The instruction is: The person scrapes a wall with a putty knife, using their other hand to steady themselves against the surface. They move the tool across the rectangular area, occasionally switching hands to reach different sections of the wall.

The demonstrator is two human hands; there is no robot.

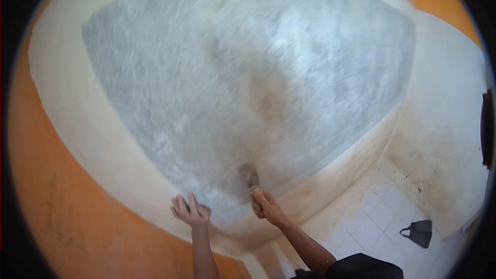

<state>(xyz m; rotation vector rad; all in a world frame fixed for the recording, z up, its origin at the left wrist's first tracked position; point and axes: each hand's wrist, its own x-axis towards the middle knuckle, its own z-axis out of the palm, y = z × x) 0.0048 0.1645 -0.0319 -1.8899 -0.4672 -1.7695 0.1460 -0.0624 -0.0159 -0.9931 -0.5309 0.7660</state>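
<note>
My right hand (266, 208) is closed around the handle of a scraper (250, 174). Its wide, dull blade points up and lies against, or very close to, the lower part of a large grey patch (170, 72). To the left, my left hand (191, 212) rests at the lower edge of that patch with its fingers spread, and I see no tool in it. Mottled and rough-looking, the grey patch carries a brown stain (268, 93) near its middle, above the scraper. Part of the scraper's handle is hidden by my fingers.
A cream border (93, 119) surrounds the grey patch, with orange paint (62, 175) beyond it. At the lower right, a black bag-like item with a handle (419, 233) is on pale tiles (369, 230). A dirty off-white surface (439, 139) rises on the right.
</note>
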